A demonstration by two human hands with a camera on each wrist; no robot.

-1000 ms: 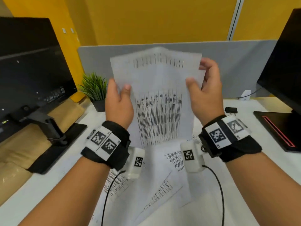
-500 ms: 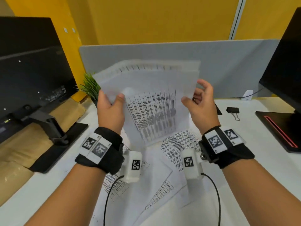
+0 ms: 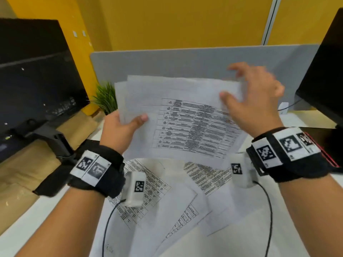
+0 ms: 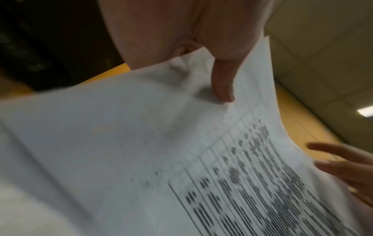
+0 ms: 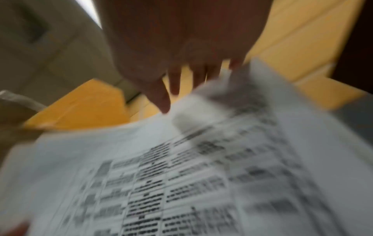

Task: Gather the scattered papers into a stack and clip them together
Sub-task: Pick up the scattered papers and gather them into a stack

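Note:
A bundle of printed sheets [image 3: 185,117] is held in the air over the desk, lying landscape and tilted toward me. My left hand [image 3: 137,120] grips its left edge, thumb [image 4: 224,89] on top and fingers hidden beneath. At the sheets' upper right corner is my right hand [image 3: 241,86], blurred, with straight spread fingers [image 5: 177,89] and the thumb touching the paper. Several loose printed sheets [image 3: 167,197] lie overlapping on the white desk [image 3: 241,238] below. No clip shows in any view.
A dark monitor [image 3: 37,80] on an arm stands at the left over brown cardboard [image 3: 18,173]. A small plant [image 3: 105,97] and a grey partition [image 3: 185,60] are behind. Another monitor [image 3: 326,71] and its black base [image 3: 332,143] are at the right.
The held sheets have turned from upright to landscape and tipped flatter. My right hand rose to their upper right corner; my left hand dropped to the lower left edge.

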